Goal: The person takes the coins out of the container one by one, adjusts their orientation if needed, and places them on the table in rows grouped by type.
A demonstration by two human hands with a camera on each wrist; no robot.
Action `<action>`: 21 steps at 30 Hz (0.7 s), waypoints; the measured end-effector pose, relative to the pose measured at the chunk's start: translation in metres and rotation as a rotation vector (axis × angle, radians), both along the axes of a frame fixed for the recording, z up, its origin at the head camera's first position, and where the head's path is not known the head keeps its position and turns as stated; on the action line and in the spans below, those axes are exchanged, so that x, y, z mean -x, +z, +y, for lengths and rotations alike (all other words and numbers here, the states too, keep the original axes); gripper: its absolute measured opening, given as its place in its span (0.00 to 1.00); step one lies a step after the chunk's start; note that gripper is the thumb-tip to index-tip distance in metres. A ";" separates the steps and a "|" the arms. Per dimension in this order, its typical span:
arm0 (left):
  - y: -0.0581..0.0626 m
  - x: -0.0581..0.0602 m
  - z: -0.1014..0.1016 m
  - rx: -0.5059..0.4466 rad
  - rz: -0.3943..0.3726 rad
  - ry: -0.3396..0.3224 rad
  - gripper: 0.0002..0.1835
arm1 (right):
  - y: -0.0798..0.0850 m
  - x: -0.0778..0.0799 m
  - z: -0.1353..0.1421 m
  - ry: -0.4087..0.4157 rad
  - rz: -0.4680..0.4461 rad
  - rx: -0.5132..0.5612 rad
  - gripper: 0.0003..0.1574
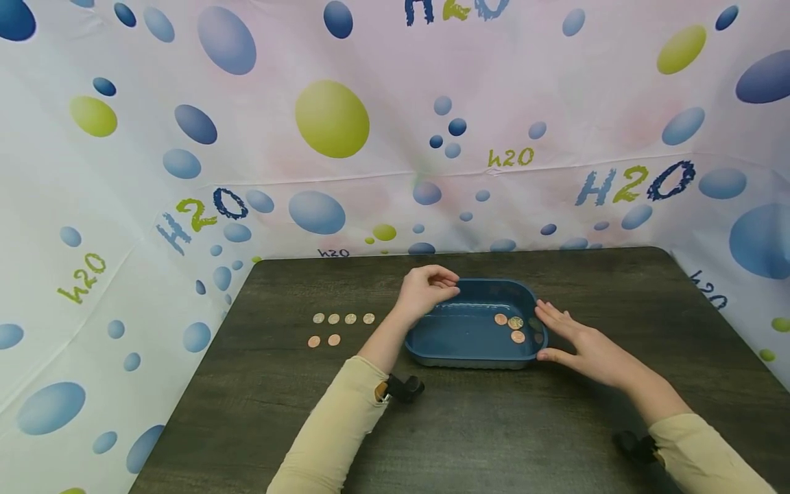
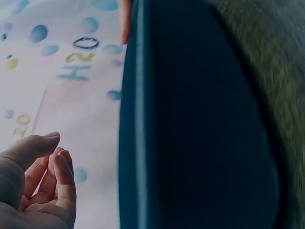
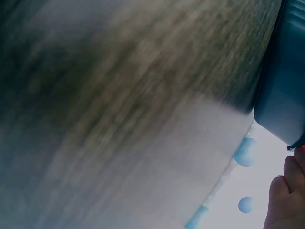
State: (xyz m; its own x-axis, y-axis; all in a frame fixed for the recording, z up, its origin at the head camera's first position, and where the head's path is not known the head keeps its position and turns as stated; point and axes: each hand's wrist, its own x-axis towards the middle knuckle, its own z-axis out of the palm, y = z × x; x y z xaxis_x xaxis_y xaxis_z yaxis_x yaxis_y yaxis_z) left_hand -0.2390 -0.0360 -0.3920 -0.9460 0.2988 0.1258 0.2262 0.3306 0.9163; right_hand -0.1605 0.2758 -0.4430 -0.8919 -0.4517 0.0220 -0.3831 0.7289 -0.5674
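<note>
A blue oblong tray (image 1: 459, 336) stands on the dark table. Inside it, near its right end, lie two copper-coloured coins (image 1: 518, 337) and one yellowish coin (image 1: 515, 322). My left hand (image 1: 426, 291) hovers over the tray's far left rim, fingers loosely bent and thumb a little apart; no coin shows between them. The left wrist view has this hand (image 2: 43, 181) beside the tray's wall (image 2: 140, 119). My right hand (image 1: 583, 346) rests its extended fingers against the tray's right end. Only part of that hand (image 3: 288, 191) appears in the right wrist view, below the tray's corner (image 3: 281, 105).
Left of the tray, several yellowish coins (image 1: 350, 319) form a row on the table (image 1: 278, 405). Two copper-coloured coins (image 1: 334, 339) lie in front of that row. A white curtain (image 1: 382, 89) with blue and green dots hangs behind the table and along its sides.
</note>
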 end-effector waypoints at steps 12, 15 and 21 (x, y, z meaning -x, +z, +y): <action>-0.023 0.007 0.055 -0.001 -0.141 -0.034 0.10 | 0.001 0.002 -0.001 0.003 0.004 -0.003 0.53; -0.028 0.010 0.063 0.080 -0.122 -0.037 0.09 | 0.002 0.002 0.000 0.003 0.002 -0.003 0.53; -0.038 0.016 0.077 0.209 -0.107 -0.054 0.07 | 0.000 0.002 0.000 0.006 -0.002 0.006 0.52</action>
